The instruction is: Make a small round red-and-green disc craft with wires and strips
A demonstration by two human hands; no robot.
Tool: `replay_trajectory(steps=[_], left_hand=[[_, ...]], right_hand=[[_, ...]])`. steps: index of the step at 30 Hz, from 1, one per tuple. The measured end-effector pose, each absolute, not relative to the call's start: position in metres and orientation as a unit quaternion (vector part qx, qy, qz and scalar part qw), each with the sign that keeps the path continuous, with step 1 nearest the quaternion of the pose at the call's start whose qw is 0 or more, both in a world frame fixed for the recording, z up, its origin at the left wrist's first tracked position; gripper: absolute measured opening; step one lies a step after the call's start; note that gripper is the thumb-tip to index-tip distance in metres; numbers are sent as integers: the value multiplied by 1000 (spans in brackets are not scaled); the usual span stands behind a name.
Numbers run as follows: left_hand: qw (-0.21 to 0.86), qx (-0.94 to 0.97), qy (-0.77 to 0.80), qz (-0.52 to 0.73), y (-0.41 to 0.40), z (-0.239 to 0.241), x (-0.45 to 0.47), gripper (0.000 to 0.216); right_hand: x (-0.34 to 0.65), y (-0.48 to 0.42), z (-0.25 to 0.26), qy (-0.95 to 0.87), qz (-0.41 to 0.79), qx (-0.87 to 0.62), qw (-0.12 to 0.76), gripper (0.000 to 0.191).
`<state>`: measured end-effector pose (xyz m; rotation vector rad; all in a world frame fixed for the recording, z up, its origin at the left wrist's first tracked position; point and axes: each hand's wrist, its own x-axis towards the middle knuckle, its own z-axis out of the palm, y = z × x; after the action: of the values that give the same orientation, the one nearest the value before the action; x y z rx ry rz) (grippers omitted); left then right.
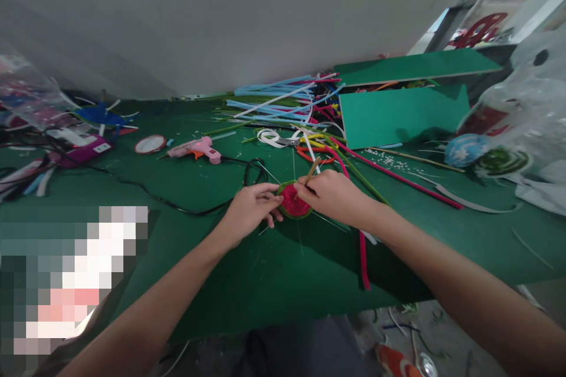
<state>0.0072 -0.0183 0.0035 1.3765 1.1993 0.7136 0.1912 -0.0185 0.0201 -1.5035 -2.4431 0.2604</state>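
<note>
A small round red disc with a green rim (292,202) lies on the green table (247,271), held between both my hands. My left hand (251,208) pinches its left edge, fingers closed on it. My right hand (332,194) is closed on its right side and also grips a thin brown stick (312,171) that rises from the disc. A red pipe cleaner (363,259) runs out from under my right wrist toward the table's front edge.
A pink glue gun (197,149) with a black cord (212,206) lies behind my left hand. A heap of coloured pipe cleaners (283,103) and green sheets (400,115) fill the back. Plastic bags (526,123) sit at right, clutter at far left.
</note>
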Motion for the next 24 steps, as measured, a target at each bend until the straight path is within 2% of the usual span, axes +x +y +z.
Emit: replay_trajectory(steps=[3,8,13,24], left_hand=[[561,568,522,301,-19,7,9,33],[566,561,522,304,-20,8,10,36],[562,566,521,303,-20,7,10,37],[562,567,525,297,-21,9,9,41]], right_hand=[[191,-20,23,-846,86,-517,97,43],[192,-21,25,-891,34,-451,32,34],[192,-20,24,-884,50,-463,49,39],[193,-22,23,-899,13,-437,38,30]])
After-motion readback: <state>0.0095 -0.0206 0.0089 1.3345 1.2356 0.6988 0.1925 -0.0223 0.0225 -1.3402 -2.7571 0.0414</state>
